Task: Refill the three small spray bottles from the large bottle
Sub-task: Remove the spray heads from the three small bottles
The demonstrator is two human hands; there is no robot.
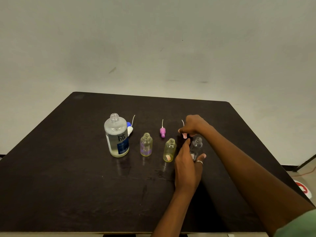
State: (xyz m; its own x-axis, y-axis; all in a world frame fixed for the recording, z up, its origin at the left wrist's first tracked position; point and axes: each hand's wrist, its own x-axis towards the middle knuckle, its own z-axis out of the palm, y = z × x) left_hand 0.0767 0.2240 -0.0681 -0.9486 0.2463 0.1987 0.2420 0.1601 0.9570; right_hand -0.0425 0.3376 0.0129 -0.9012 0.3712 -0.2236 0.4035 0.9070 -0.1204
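The large clear bottle point(117, 135) stands uncapped at the left of the dark table point(68, 168), its liquid near the shoulder. To its right stand two open yellowish small bottles point(146, 144) point(169, 150). A third clear small bottle point(196, 146) stands at the right, with my left hand point(187, 166) wrapped around its lower part. My right hand point(193, 126) is just behind it, fingers closed on a pink spray top point(185, 135) whose thin tube sticks up. A purple spray top point(162, 131) and a blue-and-white one point(130, 128) lie on the table behind the bottles.
A pale wall rises behind the table's far edge. The floor shows at the right, with a red-and-white object point(303, 189) and an orange cable on it.
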